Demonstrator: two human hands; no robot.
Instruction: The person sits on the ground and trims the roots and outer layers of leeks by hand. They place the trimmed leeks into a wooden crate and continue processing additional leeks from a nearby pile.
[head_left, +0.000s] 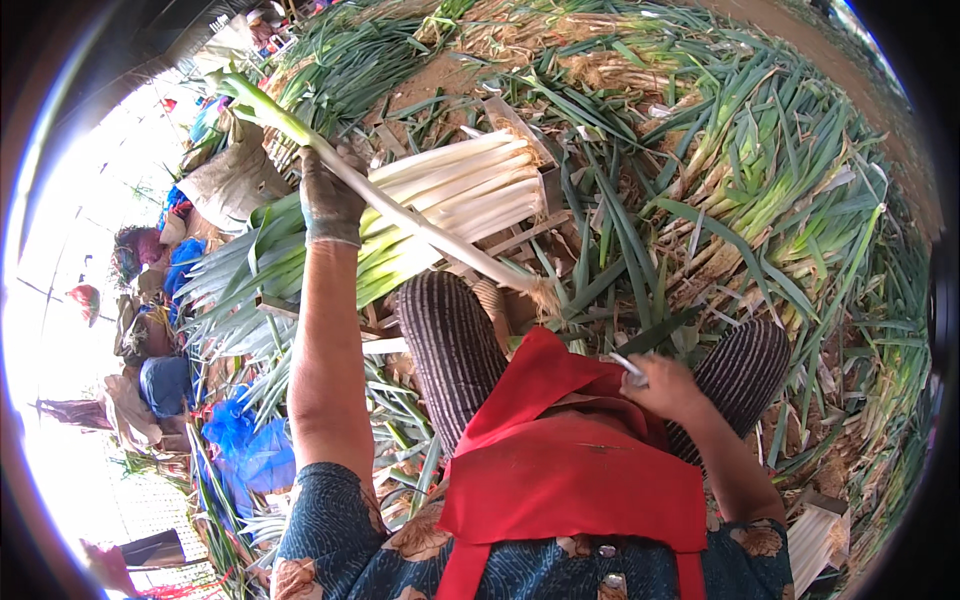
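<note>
A long leek (416, 221) is gripped in my gloved left hand (330, 191). Its roots hang down toward my knees, and its trimmed green top points to the upper left. Under and beyond it, a row of white-stemmed leeks (465, 176) lies side by side in a wooden rack (551, 187), root ends against the rack's end board. Their green leaves (247, 274) spread out to the left. My bare right hand (660, 386), above my right thigh, holds a short pale tool (628, 367), perhaps a small knife; the fingers hide most of it.
Heaps of untrimmed leeks (750, 195) lie on the right, with more leeks (352, 67) at the upper left. Loose leaves (615, 217) litter the soil. Blue netting (251, 450) and sacks (236, 176) are on the left. Another leek bundle (817, 540) sits at the lower right.
</note>
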